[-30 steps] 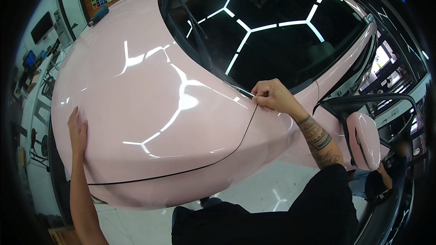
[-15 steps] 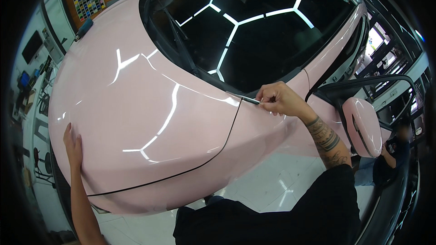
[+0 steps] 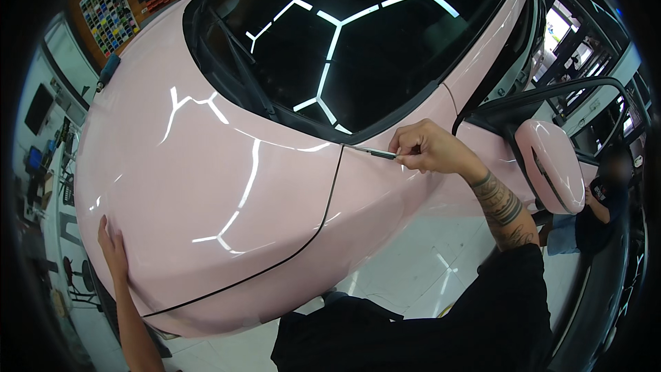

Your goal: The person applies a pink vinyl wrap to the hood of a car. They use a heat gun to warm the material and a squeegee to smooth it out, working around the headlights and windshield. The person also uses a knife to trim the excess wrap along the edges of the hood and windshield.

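My right hand [image 3: 428, 148] pinches a slim knife-like tool [image 3: 383, 154] with a dark handle and a thin silver tip. That tip points left, to where the dark hood seam [image 3: 318, 229] meets the base of the windshield [image 3: 358, 55]. Beneath the tool is the pink fender [image 3: 385, 186] of a glossy pink car. At the front left edge of the hood [image 3: 186, 193], my left hand [image 3: 113, 248] lies against the surface with its fingers stretched out, holding nothing.
A pink side mirror [image 3: 547, 165] and an open door frame [image 3: 585, 83] stand to the right. Another person [image 3: 599, 213] is behind the mirror. A dark teal handheld tool [image 3: 108, 71] lies on the hood's far left edge. Wipers [image 3: 237, 62] rest below the windshield.
The view has shifted, with the car sitting further left in it. The tool's tip has drawn right across the hood, back to the seam's upper end. My left hand remains at the hood's front.
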Demonstrator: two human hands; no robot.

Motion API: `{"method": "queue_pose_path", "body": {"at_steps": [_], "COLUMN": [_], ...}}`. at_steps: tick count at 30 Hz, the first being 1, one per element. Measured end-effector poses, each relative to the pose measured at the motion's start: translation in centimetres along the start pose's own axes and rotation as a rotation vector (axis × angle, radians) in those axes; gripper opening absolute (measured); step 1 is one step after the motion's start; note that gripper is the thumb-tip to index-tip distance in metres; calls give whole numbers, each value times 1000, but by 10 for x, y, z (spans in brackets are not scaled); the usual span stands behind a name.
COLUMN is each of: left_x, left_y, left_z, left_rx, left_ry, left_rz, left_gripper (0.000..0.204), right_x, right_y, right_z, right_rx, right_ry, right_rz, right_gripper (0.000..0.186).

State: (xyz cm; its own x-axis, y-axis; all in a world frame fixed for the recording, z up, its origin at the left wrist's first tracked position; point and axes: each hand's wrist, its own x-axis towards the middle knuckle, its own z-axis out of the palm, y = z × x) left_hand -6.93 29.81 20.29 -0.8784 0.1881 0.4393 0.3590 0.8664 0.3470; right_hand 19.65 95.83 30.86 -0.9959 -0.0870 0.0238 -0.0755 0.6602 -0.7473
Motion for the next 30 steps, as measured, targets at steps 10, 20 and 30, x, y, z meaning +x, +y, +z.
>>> {"method": "queue_pose_path", "body": {"at_steps": [10, 20, 30], "left_x": [-1, -7, -49], "left_y": [8, 28, 152], "left_z": [3, -13, -38], "left_rx": [-85, -28, -500], "left_ry": [13, 152, 140], "left_rz": [2, 52, 328], "left_gripper": [49, 49, 27], "right_x": [-3, -20, 4], "right_y": [-4, -12, -96], "right_z": [-6, 4, 97], "right_rx": [-39, 47, 794], "right_ry": [-29, 449, 756], "right_rz": [82, -3, -53], "right_gripper": [11, 16, 50]}}
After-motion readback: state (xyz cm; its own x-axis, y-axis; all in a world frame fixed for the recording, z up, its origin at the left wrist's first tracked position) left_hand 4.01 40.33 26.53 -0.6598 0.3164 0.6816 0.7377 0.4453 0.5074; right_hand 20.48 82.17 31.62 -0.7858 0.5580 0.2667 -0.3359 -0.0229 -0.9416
